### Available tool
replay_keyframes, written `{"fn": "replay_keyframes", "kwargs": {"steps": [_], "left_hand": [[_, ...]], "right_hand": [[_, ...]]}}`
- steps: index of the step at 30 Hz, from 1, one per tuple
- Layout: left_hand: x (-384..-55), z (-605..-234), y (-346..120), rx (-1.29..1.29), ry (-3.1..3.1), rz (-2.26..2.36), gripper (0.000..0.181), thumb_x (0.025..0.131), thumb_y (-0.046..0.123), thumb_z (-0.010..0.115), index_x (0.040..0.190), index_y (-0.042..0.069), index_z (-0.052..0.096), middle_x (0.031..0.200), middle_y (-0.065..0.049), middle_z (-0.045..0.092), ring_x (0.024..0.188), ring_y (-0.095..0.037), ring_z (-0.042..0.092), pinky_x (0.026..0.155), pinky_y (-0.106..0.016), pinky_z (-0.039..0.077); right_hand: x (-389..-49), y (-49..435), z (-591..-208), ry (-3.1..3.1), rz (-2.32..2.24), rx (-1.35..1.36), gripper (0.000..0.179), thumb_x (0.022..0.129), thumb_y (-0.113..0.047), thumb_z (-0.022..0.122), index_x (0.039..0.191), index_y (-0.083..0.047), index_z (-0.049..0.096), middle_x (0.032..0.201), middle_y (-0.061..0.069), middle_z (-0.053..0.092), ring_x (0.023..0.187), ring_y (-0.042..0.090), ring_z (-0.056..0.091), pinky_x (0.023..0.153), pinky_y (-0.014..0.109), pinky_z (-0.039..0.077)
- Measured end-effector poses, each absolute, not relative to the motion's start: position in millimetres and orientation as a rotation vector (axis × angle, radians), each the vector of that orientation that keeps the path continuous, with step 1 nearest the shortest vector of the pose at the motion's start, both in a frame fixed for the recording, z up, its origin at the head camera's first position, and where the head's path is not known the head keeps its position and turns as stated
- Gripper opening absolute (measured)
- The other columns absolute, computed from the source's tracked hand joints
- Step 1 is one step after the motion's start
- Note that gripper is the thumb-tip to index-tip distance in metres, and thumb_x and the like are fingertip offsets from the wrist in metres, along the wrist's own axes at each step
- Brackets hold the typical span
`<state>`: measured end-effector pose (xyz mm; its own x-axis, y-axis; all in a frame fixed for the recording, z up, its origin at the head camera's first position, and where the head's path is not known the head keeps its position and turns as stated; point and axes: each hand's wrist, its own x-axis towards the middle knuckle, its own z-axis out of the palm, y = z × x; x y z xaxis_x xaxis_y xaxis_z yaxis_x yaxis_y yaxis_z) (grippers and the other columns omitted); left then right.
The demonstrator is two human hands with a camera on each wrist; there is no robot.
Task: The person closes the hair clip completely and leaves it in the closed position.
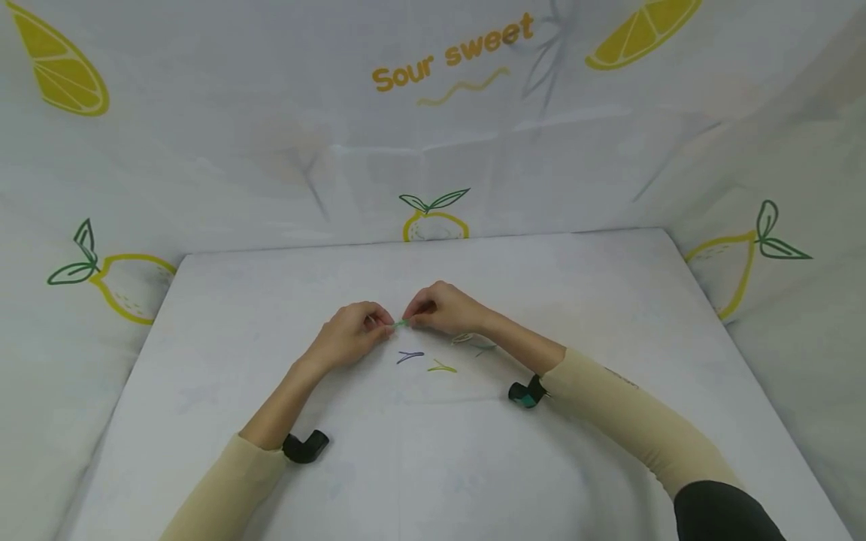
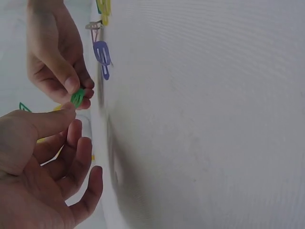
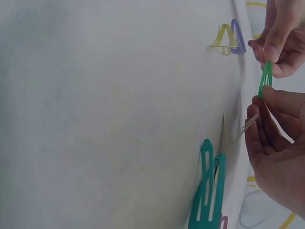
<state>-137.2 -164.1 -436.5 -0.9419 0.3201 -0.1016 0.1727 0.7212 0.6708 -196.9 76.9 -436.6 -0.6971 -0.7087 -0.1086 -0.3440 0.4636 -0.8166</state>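
Observation:
A small green snap hair clip [image 1: 401, 323] is stretched between my two hands above the white table. My left hand [image 1: 355, 330] pinches one end between thumb and fingertips; in the left wrist view its other fingers are loosely bent. At the opposite end, my right hand [image 1: 449, 309] pinches the clip with thumb and index finger. The right wrist view shows the slotted body of the green clip [image 3: 266, 80] between the fingertips. Nearer to me lie a purple hair clip [image 1: 410, 356] and a yellow hair clip [image 1: 443, 367], both with their arms spread apart.
A pale beige clip [image 1: 462, 339] and a teal clip [image 1: 484, 349] lie below the right wrist. The teal clip [image 3: 208, 186] looms large in the right wrist view, a pinkish clip [image 3: 224, 222] partly behind it. White lemon-printed cloth [image 1: 433, 165] rises behind the table.

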Motion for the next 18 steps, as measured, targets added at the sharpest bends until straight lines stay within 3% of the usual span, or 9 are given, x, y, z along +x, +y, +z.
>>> {"fn": "replay_keyframes", "kwargs": {"steps": [18], "left_hand": [[-132.5,-425.1,-162.9,0.475,2.753,1.198,0.011,0.104,0.016,0.074,0.11,0.008,0.076,0.103,-0.006,0.076,0.096,-0.022,0.065,0.079,-0.033,0.05]], "right_hand": [[-187.9,85.0,-422.9,2.283,-1.299,-0.929,0.017,0.105,-0.009,0.07,0.117,-0.001,0.079,0.117,0.015,0.081,0.111,0.025,0.075,0.108,0.043,0.059]]}}
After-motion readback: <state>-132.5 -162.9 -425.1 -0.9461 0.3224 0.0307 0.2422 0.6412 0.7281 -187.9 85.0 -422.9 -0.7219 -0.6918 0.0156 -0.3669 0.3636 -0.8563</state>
